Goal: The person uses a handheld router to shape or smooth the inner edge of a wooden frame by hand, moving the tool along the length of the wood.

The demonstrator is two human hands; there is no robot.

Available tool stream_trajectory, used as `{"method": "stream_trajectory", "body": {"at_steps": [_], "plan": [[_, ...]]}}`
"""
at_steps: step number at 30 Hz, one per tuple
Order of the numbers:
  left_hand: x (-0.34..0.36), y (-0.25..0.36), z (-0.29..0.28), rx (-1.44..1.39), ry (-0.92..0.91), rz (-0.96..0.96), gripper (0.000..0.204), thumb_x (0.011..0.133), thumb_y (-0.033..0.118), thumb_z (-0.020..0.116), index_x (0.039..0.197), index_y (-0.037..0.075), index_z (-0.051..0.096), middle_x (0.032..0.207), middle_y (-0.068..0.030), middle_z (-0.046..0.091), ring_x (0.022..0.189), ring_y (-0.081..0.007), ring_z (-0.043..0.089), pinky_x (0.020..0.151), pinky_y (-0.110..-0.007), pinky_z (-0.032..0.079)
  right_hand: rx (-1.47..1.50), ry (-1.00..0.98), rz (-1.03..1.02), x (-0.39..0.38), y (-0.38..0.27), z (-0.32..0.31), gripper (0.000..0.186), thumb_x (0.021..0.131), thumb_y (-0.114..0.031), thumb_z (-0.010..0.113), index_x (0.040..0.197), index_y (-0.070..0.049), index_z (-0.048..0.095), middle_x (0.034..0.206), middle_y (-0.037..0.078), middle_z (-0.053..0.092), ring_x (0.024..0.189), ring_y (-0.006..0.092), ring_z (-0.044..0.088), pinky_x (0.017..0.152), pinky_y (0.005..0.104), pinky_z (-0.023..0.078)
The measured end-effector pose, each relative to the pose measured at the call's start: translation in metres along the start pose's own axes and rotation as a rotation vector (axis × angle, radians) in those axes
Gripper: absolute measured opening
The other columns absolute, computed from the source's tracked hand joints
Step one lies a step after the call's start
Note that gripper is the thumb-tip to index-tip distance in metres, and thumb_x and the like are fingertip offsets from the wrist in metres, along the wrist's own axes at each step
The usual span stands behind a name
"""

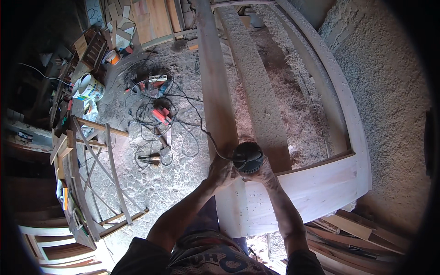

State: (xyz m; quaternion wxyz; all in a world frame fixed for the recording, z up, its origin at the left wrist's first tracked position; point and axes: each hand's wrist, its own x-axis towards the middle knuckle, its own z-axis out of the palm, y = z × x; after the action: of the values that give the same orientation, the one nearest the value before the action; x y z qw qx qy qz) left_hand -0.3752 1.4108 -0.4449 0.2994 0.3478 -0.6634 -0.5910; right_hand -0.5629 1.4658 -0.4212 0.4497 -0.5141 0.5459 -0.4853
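Observation:
Both my hands grip a corded power tool (248, 157) with a round, ribbed black top, seen from above. My left hand (222, 169) is closed on its left side, and my right hand (263, 172) on its right. Its base and any bit or pad are hidden beneath it. The tool is over the near corner of a large wooden frame (300, 195), where the long left board meets the broad pale end piece. From the tool's top a black cord (205, 129) runs off to the left.
Dusty wooden slats (256, 87) run lengthwise inside the frame. On the floor to the left lie tangled cables, a red power tool (161, 115) and a hammer (163, 144). A wooden trestle (114, 169) and white bucket (89, 87) stand farther left. A rough wall (385, 91) rises at right.

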Motion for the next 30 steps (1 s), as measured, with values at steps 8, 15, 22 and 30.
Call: {"method": "stream_trajectory", "body": {"at_steps": [8,15,22,30], "plan": [[-0.054,-0.041,0.031,0.244,-0.029,-0.114,0.088,0.079,0.022,0.081,0.153,0.0,0.038,0.148,-0.0287,0.046,0.138,-0.0477,0.047,0.111,-0.053,0.048,0.101,-0.112,0.058,-0.047,0.011,-0.005,0.042,0.104,-0.033,0.061,0.138,-0.009,0.06,0.137,0.014,0.067,0.12,0.027,0.069,0.105,0.0473,0.059],[-0.073,-0.074,0.045,0.184,0.038,-0.153,0.078,0.078,0.015,0.08,0.148,-0.001,0.048,0.154,-0.0272,0.047,0.142,-0.0471,0.047,0.119,-0.052,0.042,0.076,-0.128,0.039,-0.039,-0.027,-0.005,0.055,0.094,-0.045,0.075,0.134,-0.01,0.063,0.132,0.012,0.068,0.122,0.0263,0.067,0.107,0.0461,0.056],[-0.061,-0.055,0.024,0.484,0.042,-0.114,0.057,0.093,0.026,0.076,0.144,0.015,0.052,0.13,-0.009,0.061,0.122,-0.0256,0.061,0.099,-0.04,0.055,0.396,-0.098,0.233,-0.033,0.034,0.005,0.055,0.094,-0.044,0.074,0.137,-0.011,0.064,0.137,0.014,0.067,0.127,0.0294,0.065,0.113,0.0522,0.051],[-0.057,0.035,0.026,0.747,0.075,0.163,0.083,0.082,0.023,0.083,0.154,0.012,0.041,0.148,-0.0198,0.051,0.135,-0.0412,0.052,0.114,-0.05,0.046,0.292,-0.083,0.249,-0.05,0.032,-0.007,0.048,0.101,-0.039,0.066,0.139,-0.009,0.061,0.136,0.015,0.067,0.125,0.0318,0.067,0.108,0.0527,0.055]]}}
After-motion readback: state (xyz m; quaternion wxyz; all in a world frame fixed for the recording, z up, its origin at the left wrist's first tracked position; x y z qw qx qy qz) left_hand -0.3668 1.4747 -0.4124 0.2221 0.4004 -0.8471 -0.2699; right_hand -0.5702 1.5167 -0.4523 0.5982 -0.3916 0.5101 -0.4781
